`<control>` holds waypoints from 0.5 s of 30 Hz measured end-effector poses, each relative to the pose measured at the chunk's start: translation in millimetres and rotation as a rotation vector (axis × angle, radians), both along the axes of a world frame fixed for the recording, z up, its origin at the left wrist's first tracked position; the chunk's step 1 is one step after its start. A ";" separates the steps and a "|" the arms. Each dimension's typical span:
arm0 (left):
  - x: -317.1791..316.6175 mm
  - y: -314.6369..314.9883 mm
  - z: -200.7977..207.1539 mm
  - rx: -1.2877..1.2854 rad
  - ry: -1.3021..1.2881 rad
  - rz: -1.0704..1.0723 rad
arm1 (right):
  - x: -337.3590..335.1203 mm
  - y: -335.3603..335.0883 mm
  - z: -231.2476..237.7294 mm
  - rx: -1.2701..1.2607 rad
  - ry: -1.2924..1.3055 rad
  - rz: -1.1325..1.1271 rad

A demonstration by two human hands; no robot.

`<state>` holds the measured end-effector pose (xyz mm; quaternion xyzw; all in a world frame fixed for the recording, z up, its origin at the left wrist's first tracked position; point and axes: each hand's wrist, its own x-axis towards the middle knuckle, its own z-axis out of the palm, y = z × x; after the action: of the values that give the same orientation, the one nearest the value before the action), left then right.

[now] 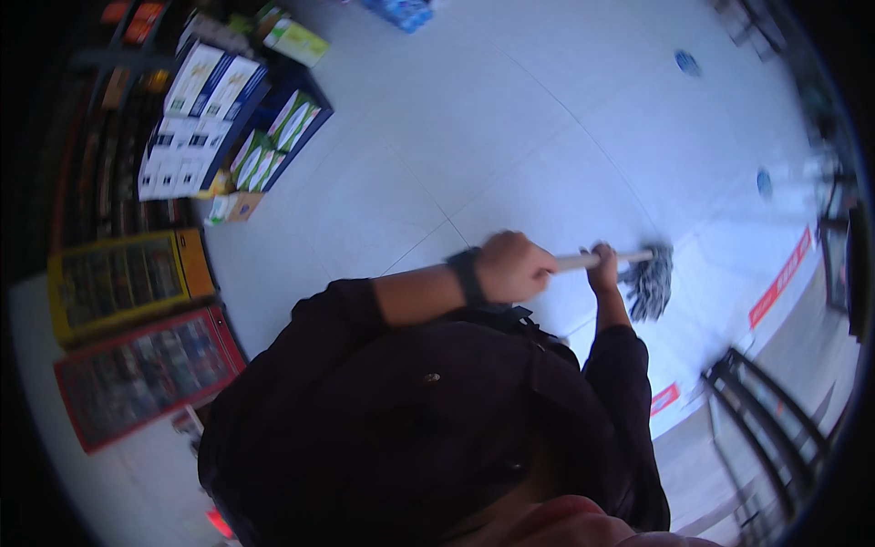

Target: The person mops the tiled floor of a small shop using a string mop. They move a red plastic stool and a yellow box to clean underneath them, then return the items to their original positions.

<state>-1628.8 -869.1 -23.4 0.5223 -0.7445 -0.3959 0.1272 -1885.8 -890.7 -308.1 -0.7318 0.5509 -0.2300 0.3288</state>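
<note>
Dark shirt [401,392] near; left hand [512,267] and right hand [602,269] grip a mop [650,284]; mopping seems underway, how much remains unclear.

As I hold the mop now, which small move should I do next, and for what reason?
Perhaps sweep the mop head forward and leftward: your left hand and right hand both grip the handle, and pale floor tiles stretch that way, while a red strip lies farther to the right.
</note>
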 end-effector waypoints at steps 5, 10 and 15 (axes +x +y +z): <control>-26.0 -6.7 -61.2 0.238 0.129 -0.001 | -43.7 -2.6 -22.8 0.094 0.283 0.029; -9.7 -52.5 -79.0 0.428 0.077 -0.049 | -34.9 -24.3 -44.8 0.030 0.197 -0.018; 19.9 -166.6 -53.2 0.327 -0.136 -0.060 | 8.2 -117.6 -45.6 0.030 0.186 -0.144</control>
<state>-1608.9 -1035.6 -76.6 0.5391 -0.6923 -0.4792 -0.0222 -1877.7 -1008.3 -353.7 -0.7035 0.6335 -0.1758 0.2699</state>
